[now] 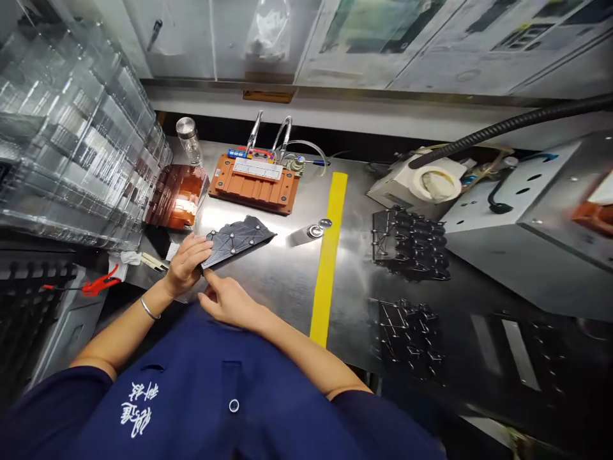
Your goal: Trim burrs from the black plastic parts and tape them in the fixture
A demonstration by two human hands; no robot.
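A black plastic panel [239,239] with ribs and several small shiny metal studs is held tilted above the steel bench. My left hand [188,260], with a bracelet at the wrist, is closed around its left end, fingers over the top face. My right hand [233,301] is just below that end. Its index fingertip touches the panel's near left corner, while the thumb is stretched apart from it; the other fingers are mostly hidden. Beyond the panel is an orange-brown fixture [253,185] with a white strip on top.
Stacked clear plastic trays [81,140] rise at the left, beside a red air gun [100,281]. A yellow strip [330,255] crosses the bench near a small metal cylinder [309,233]. Stacked black parts [409,243] sit right, before a grey machine [507,236]. A bottle [190,140] stands behind.
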